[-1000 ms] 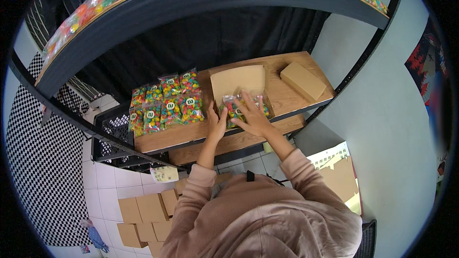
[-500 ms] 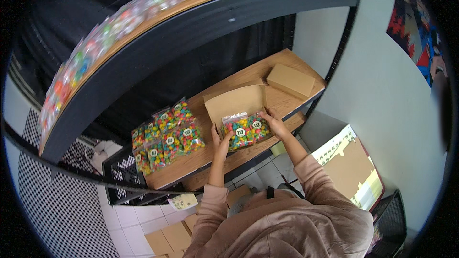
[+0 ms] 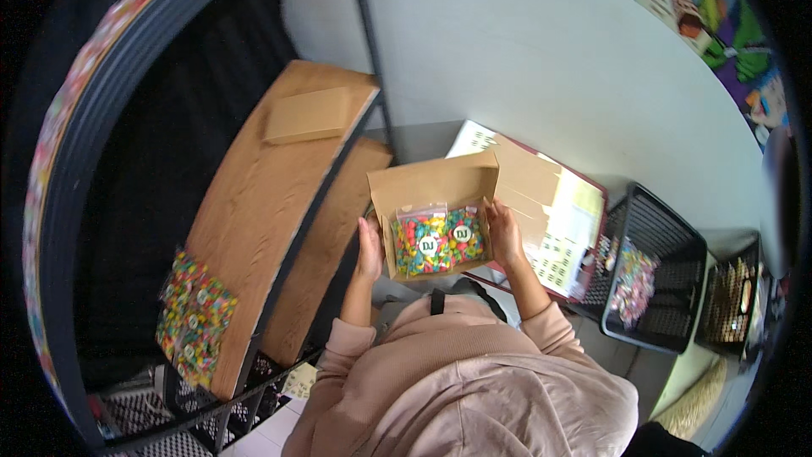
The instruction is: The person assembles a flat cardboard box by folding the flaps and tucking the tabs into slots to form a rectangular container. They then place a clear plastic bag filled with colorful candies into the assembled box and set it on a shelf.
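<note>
An open brown cardboard box is held up in front of me, its lid raised on the far side. Two clear bags of colourful candy lie side by side in it, each with a round white label. My left hand presses against the box's left wall, fingers partly behind it. On the opposite side my right hand grips the right wall near the lid's hinge.
To the left, a wooden shelf carries a closed cardboard box and several candy bags. A sheet-covered board lies beyond my right hand. Black baskets stand at the right, one holding small wrapped pieces.
My body and view have turned right, away from the shelf. Both hands have carried the open box off the shelf's front edge, with the candy bags still inside.
</note>
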`<action>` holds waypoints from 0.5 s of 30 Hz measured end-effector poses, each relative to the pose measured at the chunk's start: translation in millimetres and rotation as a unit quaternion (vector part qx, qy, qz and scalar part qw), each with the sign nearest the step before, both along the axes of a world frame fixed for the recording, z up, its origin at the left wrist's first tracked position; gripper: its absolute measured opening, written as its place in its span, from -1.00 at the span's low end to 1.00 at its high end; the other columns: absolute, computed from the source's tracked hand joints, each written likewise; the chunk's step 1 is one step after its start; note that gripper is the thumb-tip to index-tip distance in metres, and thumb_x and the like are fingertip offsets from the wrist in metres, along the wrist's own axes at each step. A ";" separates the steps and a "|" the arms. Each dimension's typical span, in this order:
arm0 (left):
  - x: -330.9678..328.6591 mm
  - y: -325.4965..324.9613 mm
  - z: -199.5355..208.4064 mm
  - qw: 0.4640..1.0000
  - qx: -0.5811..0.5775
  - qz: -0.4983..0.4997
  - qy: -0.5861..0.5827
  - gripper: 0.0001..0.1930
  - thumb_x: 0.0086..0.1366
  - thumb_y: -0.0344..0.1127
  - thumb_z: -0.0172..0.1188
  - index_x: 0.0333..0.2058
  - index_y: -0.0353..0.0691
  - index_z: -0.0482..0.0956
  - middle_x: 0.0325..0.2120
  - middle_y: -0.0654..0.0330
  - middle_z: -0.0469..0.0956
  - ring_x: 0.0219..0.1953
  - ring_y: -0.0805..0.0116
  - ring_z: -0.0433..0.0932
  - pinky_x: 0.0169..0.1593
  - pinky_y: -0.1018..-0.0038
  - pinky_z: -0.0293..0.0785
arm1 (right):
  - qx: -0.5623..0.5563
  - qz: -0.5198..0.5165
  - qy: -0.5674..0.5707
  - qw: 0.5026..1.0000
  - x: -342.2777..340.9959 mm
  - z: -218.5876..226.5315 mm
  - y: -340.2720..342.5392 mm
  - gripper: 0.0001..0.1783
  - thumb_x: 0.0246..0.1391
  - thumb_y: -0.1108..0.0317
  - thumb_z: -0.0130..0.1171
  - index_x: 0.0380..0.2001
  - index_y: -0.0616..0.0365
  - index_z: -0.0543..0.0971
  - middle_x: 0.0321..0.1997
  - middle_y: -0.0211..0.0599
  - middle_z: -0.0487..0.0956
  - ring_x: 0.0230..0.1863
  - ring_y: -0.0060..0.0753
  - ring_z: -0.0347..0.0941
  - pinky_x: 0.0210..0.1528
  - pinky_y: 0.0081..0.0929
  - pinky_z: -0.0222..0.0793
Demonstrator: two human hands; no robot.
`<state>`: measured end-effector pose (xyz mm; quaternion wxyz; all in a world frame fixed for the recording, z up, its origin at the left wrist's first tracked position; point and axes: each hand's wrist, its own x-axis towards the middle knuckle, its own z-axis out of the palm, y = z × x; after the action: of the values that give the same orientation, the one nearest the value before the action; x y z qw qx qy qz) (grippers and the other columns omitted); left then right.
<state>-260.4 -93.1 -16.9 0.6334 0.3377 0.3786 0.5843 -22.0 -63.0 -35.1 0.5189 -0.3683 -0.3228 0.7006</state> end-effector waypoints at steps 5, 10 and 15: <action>73.2 -3.6 -26.7 0.980 -0.104 -0.154 0.074 -0.28 0.18 0.23 -0.48 0.11 -0.25 -0.02 0.12 0.18 0.02 0.16 0.32 -0.03 0.16 0.43 -0.13 | -0.129 -0.124 -0.049 0.983 71.6 7.7 -39.0 -0.23 0.03 -0.22 -0.48 0.10 0.20 0.09 0.20 -0.20 0.06 0.23 -0.29 -0.14 0.21 -0.38 -0.31; 116.4 10.4 -34.6 0.964 -0.106 -0.242 -0.018 -0.29 0.16 0.26 -0.53 0.00 -0.25 0.18 0.02 0.13 0.20 0.06 0.31 0.16 0.12 0.41 0.01 | -0.178 -0.077 0.043 0.980 139.1 3.6 -57.5 -0.25 0.00 -0.27 -0.48 -0.21 0.21 0.37 0.01 -0.08 0.28 0.05 -0.27 0.14 0.12 -0.34 -0.07; 161.2 34.6 -26.2 0.933 -0.175 -0.313 0.025 -0.61 0.17 -0.03 -0.15 -0.23 -0.27 0.27 -0.12 0.05 0.29 -0.04 0.29 0.26 0.05 0.41 0.14 | -0.125 -0.051 -0.077 0.988 174.9 1.6 -59.6 -0.63 -0.10 0.20 0.06 -0.23 0.15 0.33 -0.02 -0.10 0.26 -0.03 -0.23 0.19 0.03 -0.44 0.08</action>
<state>-99.2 -58.5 -43.2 0.8237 0.3376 0.3653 0.2722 152.9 -122.5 -33.5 0.4772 -0.4994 -0.2525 0.6776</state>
